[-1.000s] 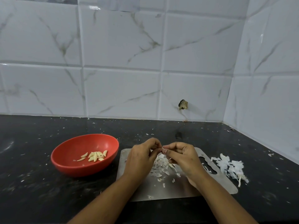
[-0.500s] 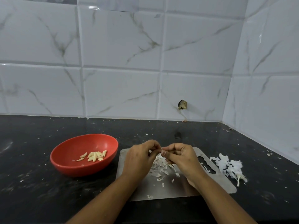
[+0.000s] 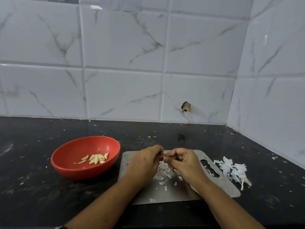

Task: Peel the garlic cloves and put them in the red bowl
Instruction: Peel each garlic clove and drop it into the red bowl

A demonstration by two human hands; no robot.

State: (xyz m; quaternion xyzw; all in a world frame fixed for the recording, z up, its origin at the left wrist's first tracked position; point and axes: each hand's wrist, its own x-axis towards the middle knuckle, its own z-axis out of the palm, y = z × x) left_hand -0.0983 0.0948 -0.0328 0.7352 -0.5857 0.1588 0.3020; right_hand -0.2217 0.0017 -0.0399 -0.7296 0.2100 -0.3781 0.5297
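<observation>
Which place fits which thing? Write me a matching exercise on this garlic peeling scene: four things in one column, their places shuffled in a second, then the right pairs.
Things
1. peeled garlic cloves
2. red bowl
3. steel cutting board
4. large heap of garlic skins

Places
A. on the counter, right of the board
B. under the left hand and the right hand
C. inside the bowl
D. on the counter, left of the board

Pairs: 1-C, 2-D, 3-B, 4-A
</observation>
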